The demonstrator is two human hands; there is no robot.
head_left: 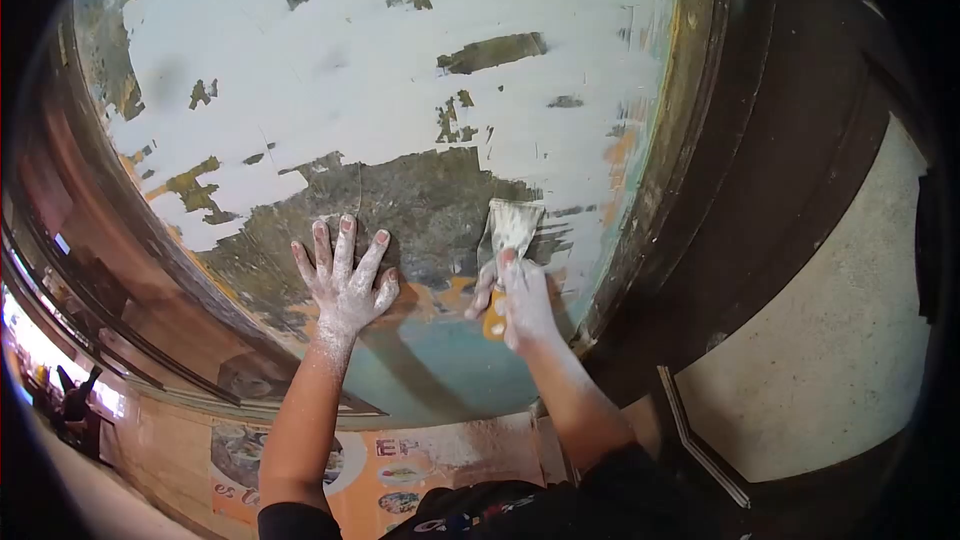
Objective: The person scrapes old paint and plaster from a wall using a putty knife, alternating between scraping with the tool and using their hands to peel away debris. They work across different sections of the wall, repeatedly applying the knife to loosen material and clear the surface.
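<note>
My left hand, coated in white dust, lies flat with fingers spread on a bare grey patch of the panel. To its right, my right hand is wrapped round the yellow handle of a scraper. The scraper's wide, white-smeared blade points up and rests against the panel, at the right part of the grey patch. White, flaking paint covers the upper panel. Orange and blue-green paint shows below my hands.
A dark wooden frame borders the panel on the right, and a brown frame on the left. An orange printed sheet lies below. A pale slab is at the right, beside a thin metal strip.
</note>
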